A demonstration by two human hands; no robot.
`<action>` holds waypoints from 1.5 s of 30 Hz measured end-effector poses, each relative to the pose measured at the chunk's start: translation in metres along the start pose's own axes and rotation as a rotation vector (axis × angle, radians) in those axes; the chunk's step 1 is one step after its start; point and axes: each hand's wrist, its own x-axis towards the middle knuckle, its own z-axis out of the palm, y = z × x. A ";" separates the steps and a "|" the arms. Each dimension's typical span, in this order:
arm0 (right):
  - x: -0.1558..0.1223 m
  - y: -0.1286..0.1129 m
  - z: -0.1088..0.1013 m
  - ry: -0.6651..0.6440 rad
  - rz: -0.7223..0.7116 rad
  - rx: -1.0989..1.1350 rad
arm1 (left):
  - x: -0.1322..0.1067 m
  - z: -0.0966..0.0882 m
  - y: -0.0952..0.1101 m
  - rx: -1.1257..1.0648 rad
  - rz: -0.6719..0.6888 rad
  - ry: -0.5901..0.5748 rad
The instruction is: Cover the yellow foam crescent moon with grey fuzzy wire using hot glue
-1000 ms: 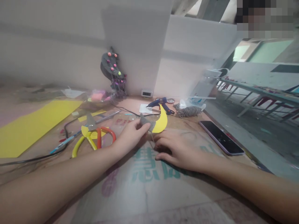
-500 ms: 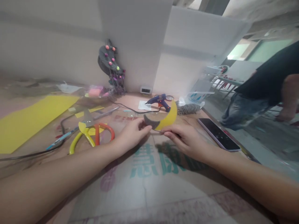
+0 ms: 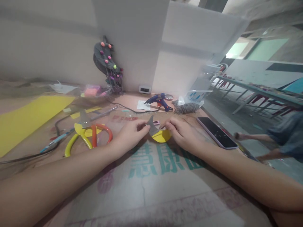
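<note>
My left hand [image 3: 130,134] pinches the grey tip of a small crescent-shaped foam piece [image 3: 159,135], yellow with a grey end. My right hand [image 3: 183,132] is closed on the yellow side of the same piece, fingers curled over its edge. Both hands hold it low over a printed cardboard sheet [image 3: 151,176] with green characters. Scissors with yellow and orange handles [image 3: 88,135] lie just left of my left hand.
A blue glue gun [image 3: 159,101] and a grey mesh bundle [image 3: 186,107] sit behind the hands. A phone [image 3: 216,131] lies at the right near the table edge. Yellow foam sheet [image 3: 28,118] at far left, cables nearby. Another person's legs [image 3: 272,142] show at the right.
The crescent piece has been turned and lowered toward the cardboard. My right hand shifted onto its yellow side. A person at the right has moved further right.
</note>
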 end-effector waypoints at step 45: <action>0.027 0.043 -0.034 -0.347 0.333 0.489 | -0.003 0.003 0.001 -0.046 0.139 -0.049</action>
